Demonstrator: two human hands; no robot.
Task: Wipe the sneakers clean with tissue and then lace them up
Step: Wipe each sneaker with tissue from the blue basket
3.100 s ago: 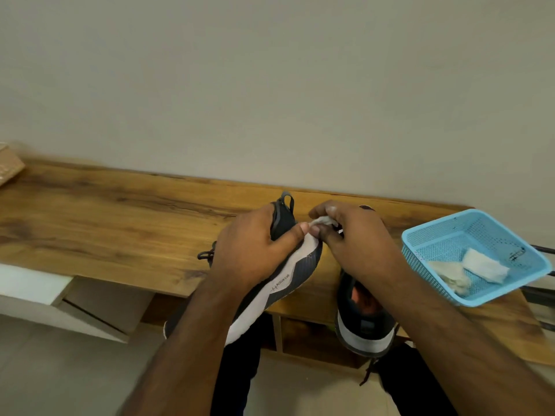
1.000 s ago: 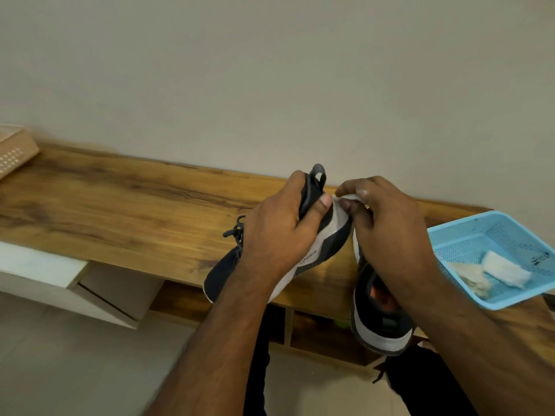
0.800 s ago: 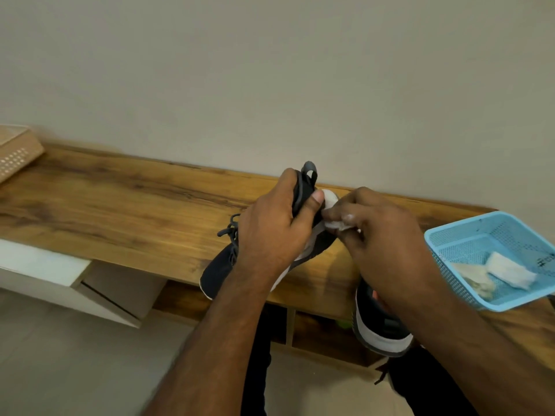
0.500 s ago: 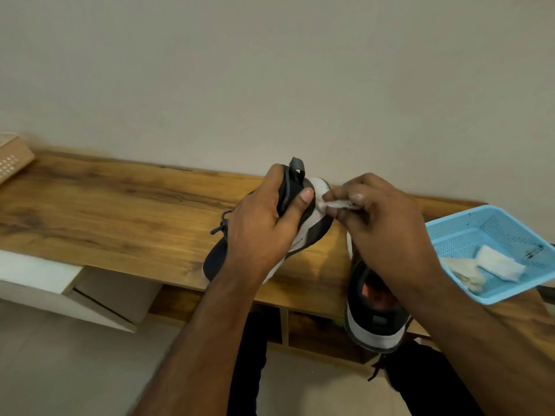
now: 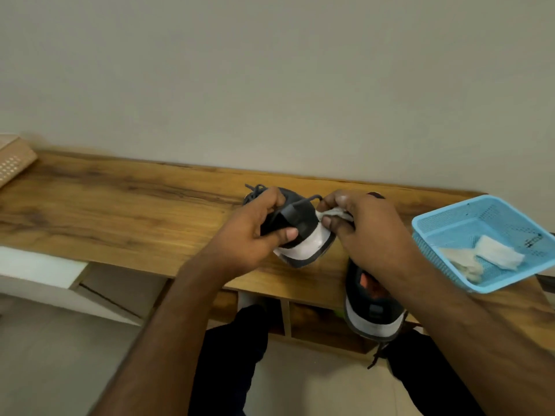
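Since half a second ago the left hand point(image 5: 255, 235) has turned the gripped sneaker point(image 5: 300, 232) heel-up over the bench's point(image 5: 120, 211) front edge, while the right hand point(image 5: 363, 226) pinches tissue point(image 5: 333, 212) against its heel, so wiping continues; lacing remains undone.

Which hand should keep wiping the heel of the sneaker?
Right hand: it already pinches the white tissue against the dark sneaker's white heel, while the left hand grips that sneaker.

a shelf point(image 5: 120, 211) runs across the middle of the frame against the wall point(image 5: 270, 70). at centre, a sneaker point(image 5: 303, 235) sits between two hands. a second sneaker point(image 5: 372, 313) lies lower right. a basket point(image 5: 435, 232) at right holds tissues point(image 5: 498, 253). a box point(image 5: 12, 163) sits at far left.
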